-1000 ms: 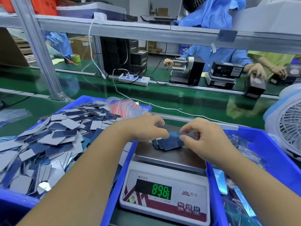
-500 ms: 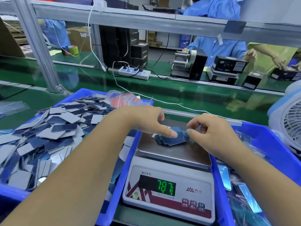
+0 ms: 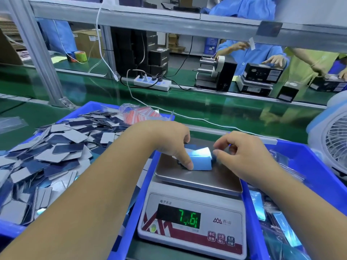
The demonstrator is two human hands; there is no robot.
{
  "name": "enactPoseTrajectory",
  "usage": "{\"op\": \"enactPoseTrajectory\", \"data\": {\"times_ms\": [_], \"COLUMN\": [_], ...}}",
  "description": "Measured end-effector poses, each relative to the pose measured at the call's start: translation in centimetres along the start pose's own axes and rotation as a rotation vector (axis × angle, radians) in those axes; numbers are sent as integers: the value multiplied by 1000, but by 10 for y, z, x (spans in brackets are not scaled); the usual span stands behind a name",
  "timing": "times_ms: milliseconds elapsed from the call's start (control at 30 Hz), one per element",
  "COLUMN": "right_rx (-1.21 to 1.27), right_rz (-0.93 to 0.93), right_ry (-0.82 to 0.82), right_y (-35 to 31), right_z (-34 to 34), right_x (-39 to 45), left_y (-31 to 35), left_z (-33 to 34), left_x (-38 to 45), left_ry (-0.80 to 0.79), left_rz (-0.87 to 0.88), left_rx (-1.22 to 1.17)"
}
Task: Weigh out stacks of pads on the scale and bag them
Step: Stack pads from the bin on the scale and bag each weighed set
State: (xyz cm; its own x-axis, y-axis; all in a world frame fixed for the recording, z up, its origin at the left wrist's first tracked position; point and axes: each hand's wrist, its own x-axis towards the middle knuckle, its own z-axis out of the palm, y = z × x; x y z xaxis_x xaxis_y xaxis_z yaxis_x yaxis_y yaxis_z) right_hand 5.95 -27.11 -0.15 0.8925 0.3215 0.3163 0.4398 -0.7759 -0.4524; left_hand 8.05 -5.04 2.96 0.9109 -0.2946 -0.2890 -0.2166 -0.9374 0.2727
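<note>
Head view, grip: the left hand [image 3: 174, 145] curled over the near-left end of the stack of pads [image 3: 200, 159], thumb tip pressed at its lower corner; the right hand [image 3: 242, 154] pinched the stack's right end between thumb and bent fingers. Both hands were closed on the one stack.
Stack position: on the steel pan of the scale [image 3: 197, 177], toward its far half, lower edge on the pan and top face tipped up toward the camera.
Stack axis: long axis ran roughly left to right across the pan, slightly skewed; the glossy pale-blue face looked up and toward the wearer.
Squareness: a few pad corners jutted out at the left, under the thumb.
Display: green digits, seemingly 7.61; the middle was hard to read.
Step in hand (judged): squaring and lifting the weighed stack for bagging.
Doing it well (judged): press both ends inward evenly to align the edges, keep the pinch firm so the slick pads do not fan out, and lift without dragging on the pan.
Left bin [image 3: 105, 109]: blue, heaped with loose grey and navy pads.
Bags [image 3: 139, 114]: clear, red-striped, at that bin's far corner.
Right bin [image 3: 308, 162]: blue, holding filled packets.
</note>
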Motion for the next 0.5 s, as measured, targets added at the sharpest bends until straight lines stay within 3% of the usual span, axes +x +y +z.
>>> {"op": "enactPoseTrajectory", "data": {"times_ms": [300, 500], "right_rx": [26, -116], "right_rz": [42, 40], "right_ry": [-141, -216], "right_y": [-1, -3], "right_z": [2, 5], "right_x": [-1, 1], "left_y": [13, 17], "left_z": [-10, -10], "left_x": [4, 3], "left_ry": [-64, -93], "left_rz": [-46, -40], "left_rx": [50, 26]}}
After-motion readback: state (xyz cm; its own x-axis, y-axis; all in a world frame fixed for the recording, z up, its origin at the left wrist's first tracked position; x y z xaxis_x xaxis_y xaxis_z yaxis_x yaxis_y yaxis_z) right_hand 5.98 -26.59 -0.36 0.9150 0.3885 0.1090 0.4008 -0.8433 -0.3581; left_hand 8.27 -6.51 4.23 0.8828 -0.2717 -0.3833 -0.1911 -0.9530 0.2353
